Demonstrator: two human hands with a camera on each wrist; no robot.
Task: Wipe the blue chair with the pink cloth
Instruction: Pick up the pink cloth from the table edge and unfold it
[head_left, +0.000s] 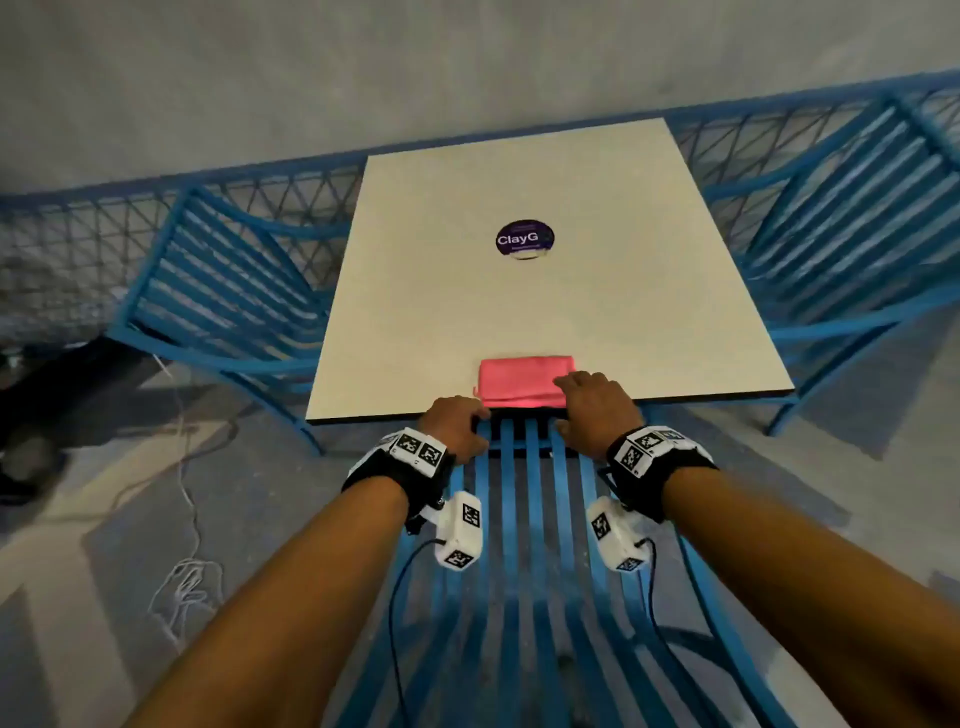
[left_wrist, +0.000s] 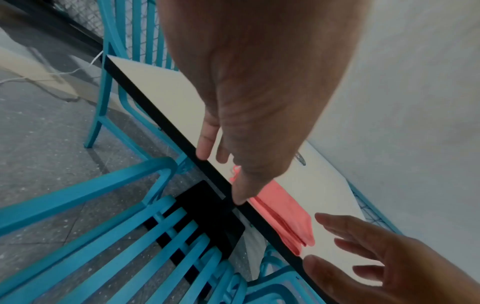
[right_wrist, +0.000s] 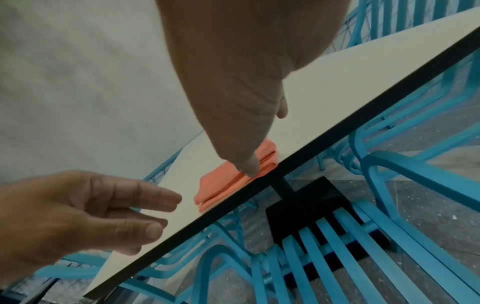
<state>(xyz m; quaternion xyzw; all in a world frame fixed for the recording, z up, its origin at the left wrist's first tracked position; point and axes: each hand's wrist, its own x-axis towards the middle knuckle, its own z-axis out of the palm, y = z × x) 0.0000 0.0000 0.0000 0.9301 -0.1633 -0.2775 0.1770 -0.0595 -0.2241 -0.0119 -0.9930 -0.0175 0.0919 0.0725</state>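
The folded pink cloth (head_left: 522, 382) lies on the white table (head_left: 519, 306), right at its near edge. The blue slatted chair (head_left: 519, 545) is pushed in under that edge, below my forearms. My right hand (head_left: 582, 387) reaches over the cloth's right end with relaxed fingers. In the right wrist view its thumb tip touches the cloth (right_wrist: 221, 185) at the table edge. My left hand (head_left: 460, 415) hovers at the table edge just left of the cloth, holding nothing. In the left wrist view the fingers (left_wrist: 207, 144) point down at the edge beside the cloth (left_wrist: 285, 218).
Two more blue chairs stand at the table's left (head_left: 223, 280) and right (head_left: 852, 218). A blue mesh fence (head_left: 78, 244) runs behind. A purple round sticker (head_left: 524, 239) marks the tabletop. A white cord (head_left: 187, 587) lies on the floor at left. The table's black base (left_wrist: 207, 205) sits under the chair's front.
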